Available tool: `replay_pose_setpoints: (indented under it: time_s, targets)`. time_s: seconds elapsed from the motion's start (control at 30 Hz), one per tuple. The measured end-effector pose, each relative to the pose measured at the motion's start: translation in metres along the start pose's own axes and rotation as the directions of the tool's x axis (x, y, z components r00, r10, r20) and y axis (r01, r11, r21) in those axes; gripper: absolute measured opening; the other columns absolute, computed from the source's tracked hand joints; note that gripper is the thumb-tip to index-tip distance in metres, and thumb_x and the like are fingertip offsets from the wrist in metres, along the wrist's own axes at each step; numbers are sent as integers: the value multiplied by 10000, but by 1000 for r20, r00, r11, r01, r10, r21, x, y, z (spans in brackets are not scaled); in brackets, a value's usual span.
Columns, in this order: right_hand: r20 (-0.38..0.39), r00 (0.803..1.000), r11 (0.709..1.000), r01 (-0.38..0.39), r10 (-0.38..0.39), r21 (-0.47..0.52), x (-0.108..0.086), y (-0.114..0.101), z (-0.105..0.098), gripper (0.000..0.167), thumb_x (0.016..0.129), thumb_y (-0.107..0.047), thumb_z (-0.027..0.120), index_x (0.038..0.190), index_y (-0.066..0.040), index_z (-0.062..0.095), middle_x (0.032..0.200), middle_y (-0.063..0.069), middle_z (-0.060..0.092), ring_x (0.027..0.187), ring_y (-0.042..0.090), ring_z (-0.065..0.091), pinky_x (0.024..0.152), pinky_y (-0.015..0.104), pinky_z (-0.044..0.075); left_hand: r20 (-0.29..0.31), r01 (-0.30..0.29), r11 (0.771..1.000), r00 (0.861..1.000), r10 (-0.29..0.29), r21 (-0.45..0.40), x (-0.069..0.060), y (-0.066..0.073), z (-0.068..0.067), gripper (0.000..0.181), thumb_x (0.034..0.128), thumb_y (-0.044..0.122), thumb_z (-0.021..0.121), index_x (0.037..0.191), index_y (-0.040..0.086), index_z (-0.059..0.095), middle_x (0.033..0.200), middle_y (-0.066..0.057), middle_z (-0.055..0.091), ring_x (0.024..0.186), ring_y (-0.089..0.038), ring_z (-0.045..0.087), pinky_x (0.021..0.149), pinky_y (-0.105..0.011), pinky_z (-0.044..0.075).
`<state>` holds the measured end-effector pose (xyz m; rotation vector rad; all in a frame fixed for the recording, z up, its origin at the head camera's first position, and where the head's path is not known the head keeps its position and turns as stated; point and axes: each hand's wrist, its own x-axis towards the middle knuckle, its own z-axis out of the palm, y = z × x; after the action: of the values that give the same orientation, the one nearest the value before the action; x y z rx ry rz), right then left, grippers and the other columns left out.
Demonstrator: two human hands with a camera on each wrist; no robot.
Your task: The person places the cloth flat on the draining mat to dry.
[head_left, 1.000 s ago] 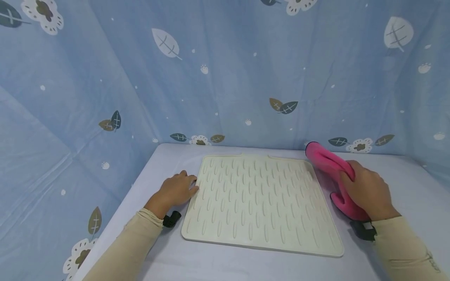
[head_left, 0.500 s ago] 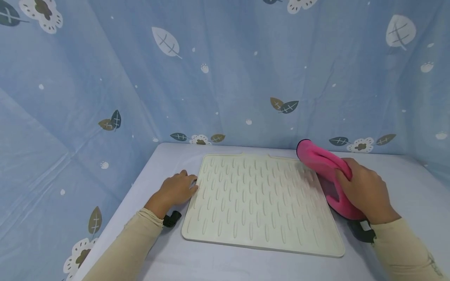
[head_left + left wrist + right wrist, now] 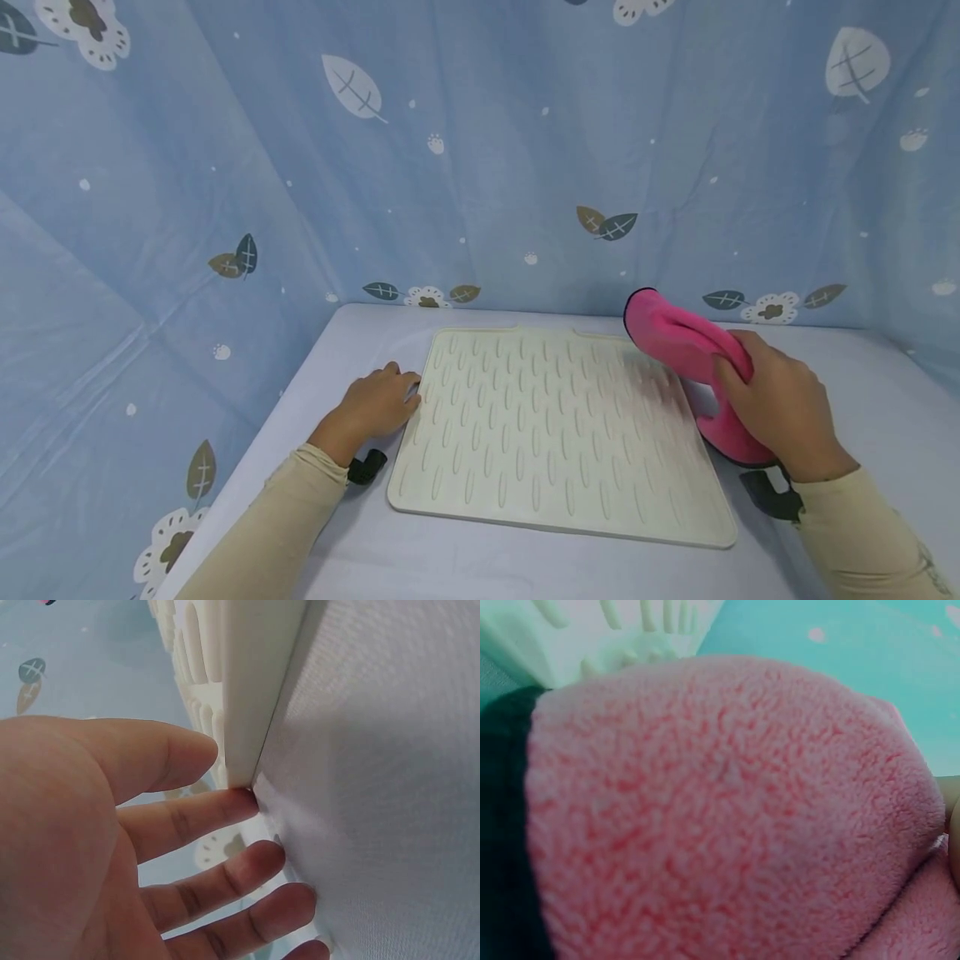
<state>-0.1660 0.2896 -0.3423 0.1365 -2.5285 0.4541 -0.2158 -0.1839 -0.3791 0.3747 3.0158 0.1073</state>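
A cream ribbed mat lies flat on the white-covered table. At its left edge rests my left hand, fingers spread and relaxed. The left wrist view shows the index fingertip touching the side of the mat, with the thumb close to its edge. My right hand grips a bunched pink plush cloth with dark edging. One folded end of the cloth hangs over the mat's far right corner. Cloth pile fills most of the right wrist view and hides nearly all of that hand.
A blue curtain with leaf and flower prints hangs behind the table and along its left side. White tablecloth surrounds the mat. Black wrist mounts sit under both wrists.
My right hand has shifted slightly left and up with the pink cloth, bringing its folded end further over the mat's far right corner. The left hand and mat have stayed in place.
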Motion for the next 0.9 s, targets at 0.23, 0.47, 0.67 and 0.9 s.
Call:
replay_pose_setpoints:
  time_s: [0.23, 0.47, 0.67, 0.9]
  targets:
    - [-36, 999, 1000, 10, -9, 23, 0, -9, -2, 432, 852, -81, 728, 1214, 89, 565, 739, 219, 600, 543, 237, 495, 471, 308, 404, -1, 2, 1000, 1000, -2, 2, 0, -1, 2, 447, 1008, 291, 560, 1389, 56, 575, 1254, -213, 585, 1088, -344, 618, 882, -541, 520]
    - [-68, 997, 999, 47, -45, 18, -3, -18, -5, 457, 830, -71, 749, 1221, 87, 571, 797, 254, 626, 555, 261, 523, 550, 547, 534, 5, 9, 1000, 1000, -9, -1, 0, 0, 2, 447, 1011, 297, 552, 1392, 65, 574, 1251, -209, 586, 1074, -331, 618, 880, -534, 521]
    - [-70, 996, 998, 58, -56, 27, -3, -23, -7, 453, 826, -70, 752, 1219, 78, 585, 770, 224, 628, 550, 235, 513, 495, 394, 485, 0, 8, 1000, 1000, -8, 4, 2, -1, 4, 449, 1010, 301, 553, 1392, 65, 575, 1248, -207, 587, 1071, -329, 620, 876, -536, 521]
    - [-62, 995, 997, 76, -74, 31, -4, -31, -8, 468, 819, -69, 765, 1233, 59, 590, 761, 202, 634, 556, 225, 523, 504, 371, 476, -15, 0, 1000, 1000, 0, 0, 3, -2, 6, 447, 1003, 301, 568, 1379, 60, 586, 1210, -195, 597, 1026, -309, 623, 848, -526, 527]
